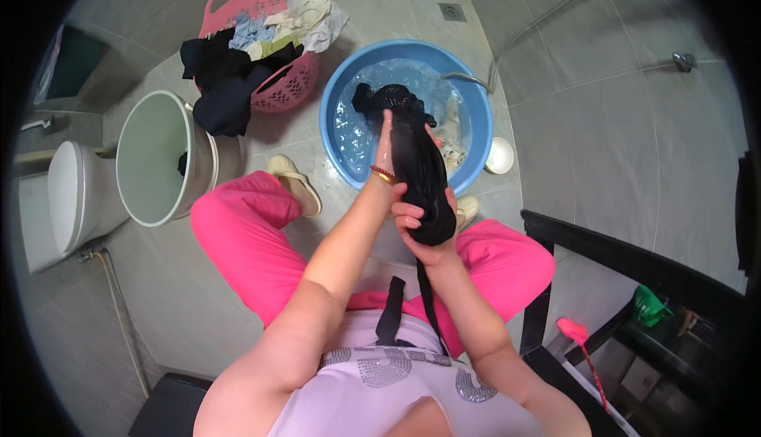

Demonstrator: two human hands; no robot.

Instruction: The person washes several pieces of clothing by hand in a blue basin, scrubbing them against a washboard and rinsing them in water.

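Note:
A long bunch of wet black cloth (420,171), perhaps a garment, stretches between my two hands over the near side of the blue basin (327,124). Its far end spreads into the soapy water (353,132). My left hand (385,148), with a bracelet at the wrist, grips the cloth from its left side; the thumb points away from me and fingertips show past the far edge. Closer to my body, my right hand (424,239) wraps round the folded near end, fingers curled over it. A pale patterned cloth (453,148) lies in the basin's right side.
A pink basket (289,92) heaped with clothes stands back left, dark garments hanging over its side. Nearer are a large whitish bucket (190,164) and a toilet (67,195). A hose (476,80) reaches the basin; a white bowl (499,156) sits beside it. A black frame (618,251) stands right.

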